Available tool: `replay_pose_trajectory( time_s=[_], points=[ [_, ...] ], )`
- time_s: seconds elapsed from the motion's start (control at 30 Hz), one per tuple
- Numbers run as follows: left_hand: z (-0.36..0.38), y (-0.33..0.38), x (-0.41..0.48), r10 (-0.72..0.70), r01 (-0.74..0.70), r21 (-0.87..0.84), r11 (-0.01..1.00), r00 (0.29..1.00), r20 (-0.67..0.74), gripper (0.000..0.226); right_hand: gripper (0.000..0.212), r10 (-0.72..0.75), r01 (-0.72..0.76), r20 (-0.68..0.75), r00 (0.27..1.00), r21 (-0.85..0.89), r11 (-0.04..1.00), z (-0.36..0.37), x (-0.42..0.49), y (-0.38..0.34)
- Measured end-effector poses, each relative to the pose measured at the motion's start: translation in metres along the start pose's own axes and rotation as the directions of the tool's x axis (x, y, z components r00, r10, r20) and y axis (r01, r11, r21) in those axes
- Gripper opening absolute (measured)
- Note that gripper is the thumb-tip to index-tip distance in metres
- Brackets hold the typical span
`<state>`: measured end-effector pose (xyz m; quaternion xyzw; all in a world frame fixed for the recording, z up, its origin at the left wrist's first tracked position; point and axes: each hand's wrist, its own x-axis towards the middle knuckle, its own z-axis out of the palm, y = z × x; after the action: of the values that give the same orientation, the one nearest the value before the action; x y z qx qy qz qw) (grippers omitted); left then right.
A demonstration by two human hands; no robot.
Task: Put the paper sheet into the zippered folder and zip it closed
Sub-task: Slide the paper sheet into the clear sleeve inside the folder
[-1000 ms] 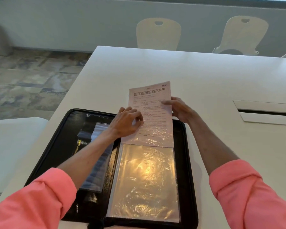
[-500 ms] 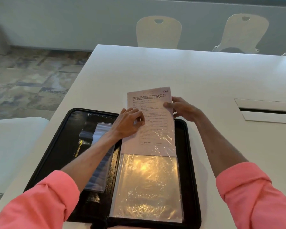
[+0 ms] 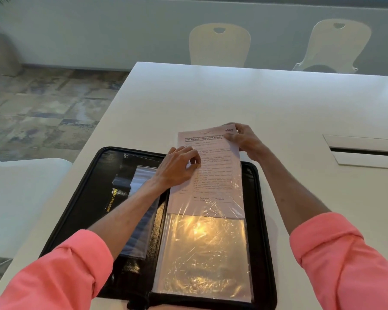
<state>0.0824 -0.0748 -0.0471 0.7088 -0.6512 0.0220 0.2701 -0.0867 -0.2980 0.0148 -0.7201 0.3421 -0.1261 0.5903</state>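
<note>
A black zippered folder [image 3: 94,198] lies open on the white table, with clear plastic sleeves inside. A printed paper sheet [image 3: 213,171] is partly inside the right-hand clear sleeve [image 3: 202,260]; its lower part is under the plastic, and its top sticks out past the folder's far edge. My left hand [image 3: 177,167] pinches the sleeve's opening at the sheet's left edge. My right hand [image 3: 244,139] grips the sheet's top right corner.
The white table [image 3: 255,97] stretches ahead, with a cable slot [image 3: 363,151] at the right. Two pale chairs [image 3: 220,44] stand at its far side. A white seat [image 3: 20,198] is at my left, beside the patterned floor.
The sheet has slid further down into the clear sleeve. My right hand shifted from the sheet's right edge up to its top right corner. My left hand stayed put.
</note>
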Motion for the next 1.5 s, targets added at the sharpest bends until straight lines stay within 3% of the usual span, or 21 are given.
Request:
replay_pose_trajectory(
  time_s=[0.07,0.17,0.3,0.47,0.63,0.8,1.17,1.4,1.5],
  points=[
    [-0.001,0.0,-0.001,-0.007,0.007,-0.005,1.0,1.0,-0.007,0.014,0.029,-0.02,0.023,0.082,0.996,-0.026,0.999,-0.008,-0.004,0.003],
    [0.0,0.003,-0.001,-0.014,0.014,-0.008,1.0,1.0,-0.006,0.015,0.038,0.072,-0.061,0.176,0.982,-0.066,0.996,-0.018,-0.01,0.005],
    [0.002,0.005,0.0,-0.016,0.015,0.027,1.0,1.0,0.009,0.024,0.028,0.123,-0.067,0.3,0.946,-0.192,0.979,-0.025,-0.012,0.005],
    [0.0,0.007,0.005,-0.023,0.022,0.023,1.0,0.998,0.06,0.025,0.038,0.059,0.012,0.26,0.964,-0.265,0.964,-0.017,-0.018,-0.01],
    [-0.014,0.002,0.018,-0.016,0.013,0.017,1.0,0.984,0.178,0.011,0.024,-0.003,0.12,0.306,0.952,-0.365,0.923,-0.016,-0.019,-0.016],
    [-0.017,0.004,0.019,0.033,-0.039,0.041,0.998,0.988,0.152,0.011,0.02,0.047,0.119,0.322,0.946,-0.478,0.87,-0.016,-0.019,-0.016],
    [-0.016,0.009,0.016,0.041,-0.047,0.058,0.997,0.993,0.112,0.003,0.011,0.006,0.229,0.403,0.915,-0.533,0.814,0.006,-0.02,-0.018],
    [-0.013,0.011,0.013,0.032,-0.038,0.06,0.997,0.994,0.109,0.007,0.038,0.011,0.21,0.343,0.939,-0.599,0.772,0.026,-0.03,-0.01],
    [-0.012,0.014,0.012,0.009,-0.016,0.069,0.997,0.995,0.096,0.008,0.033,-0.007,0.218,0.331,0.944,-0.608,0.764,0.034,-0.035,-0.006]
  ],
)
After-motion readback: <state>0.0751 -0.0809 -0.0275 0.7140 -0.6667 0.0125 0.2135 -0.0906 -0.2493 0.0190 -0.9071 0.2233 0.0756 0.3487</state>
